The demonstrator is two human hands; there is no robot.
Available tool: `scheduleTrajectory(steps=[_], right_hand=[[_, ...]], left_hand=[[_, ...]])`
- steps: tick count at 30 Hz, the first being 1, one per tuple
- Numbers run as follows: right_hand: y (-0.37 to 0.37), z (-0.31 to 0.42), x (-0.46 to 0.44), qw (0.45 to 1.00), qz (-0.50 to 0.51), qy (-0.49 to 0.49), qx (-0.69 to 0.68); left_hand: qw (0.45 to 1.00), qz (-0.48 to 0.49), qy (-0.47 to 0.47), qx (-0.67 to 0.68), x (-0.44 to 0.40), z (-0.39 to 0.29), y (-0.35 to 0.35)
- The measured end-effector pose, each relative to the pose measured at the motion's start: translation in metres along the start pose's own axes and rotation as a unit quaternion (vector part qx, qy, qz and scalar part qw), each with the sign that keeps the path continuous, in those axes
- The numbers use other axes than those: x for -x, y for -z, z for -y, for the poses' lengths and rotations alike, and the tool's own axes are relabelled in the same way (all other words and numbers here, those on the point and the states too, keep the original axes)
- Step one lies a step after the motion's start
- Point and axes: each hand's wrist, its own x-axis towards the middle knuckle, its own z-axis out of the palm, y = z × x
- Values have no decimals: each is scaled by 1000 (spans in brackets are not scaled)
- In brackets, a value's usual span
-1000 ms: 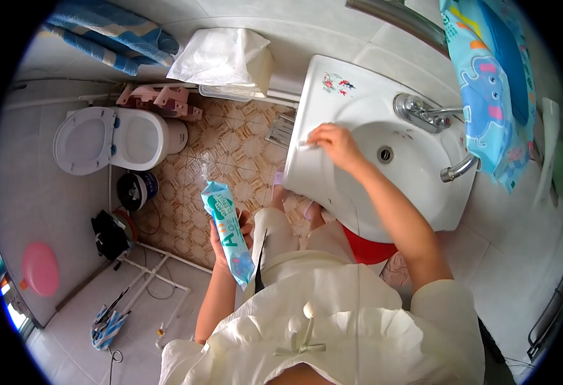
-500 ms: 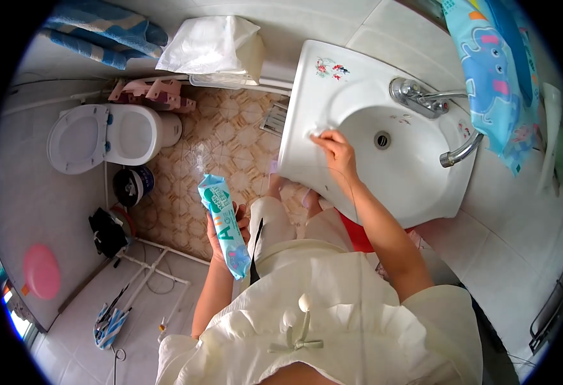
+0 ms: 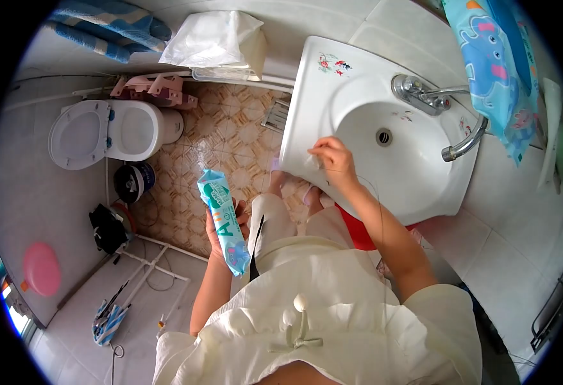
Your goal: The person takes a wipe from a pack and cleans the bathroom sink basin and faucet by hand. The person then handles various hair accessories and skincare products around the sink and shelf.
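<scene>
My left hand (image 3: 213, 232) is wrapped round a pale blue packet of wipes (image 3: 220, 208) with green lettering, held tilted beside my leg. My right hand (image 3: 334, 160) is closed in a pinch over the front left rim of the white washbasin (image 3: 307, 102). From its fingertips hangs a small crumpled white wipe (image 3: 313, 163), close to the rim; whether it touches the ceramic I cannot tell. A thin dark strand runs past my right forearm.
A chrome tap (image 3: 420, 94) reaches over the bowl from the right. Another blue packet (image 3: 490, 77) hangs at upper right. The toilet (image 3: 134, 131) stands at left with its lid up, a dark bucket (image 3: 134, 182) beside it. White pipes (image 3: 156, 260) run low at left.
My right hand has moved slightly down and toward me along the basin rim, carrying the white wipe. My left hand holds the packet in nearly the same place.
</scene>
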Motion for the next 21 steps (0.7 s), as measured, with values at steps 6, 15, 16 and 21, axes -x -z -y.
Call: scheduleTrajectory(steps=[6,15,16,21], right_hand=[[18,-18,-130,977,-207,-53,-16],[-21,1,-20,994,60,84,38],[-12,2,-5,993,94,69,25],[39,-33,23,962,-76,-197,-174]], left_hand=[[1000,-13,2,-6,6,1,2],[1000,-8,-10,-4,11,7,5],[1000,-2,-14,-8,10,6,7],[1000,11,-18,12,10,4,11]])
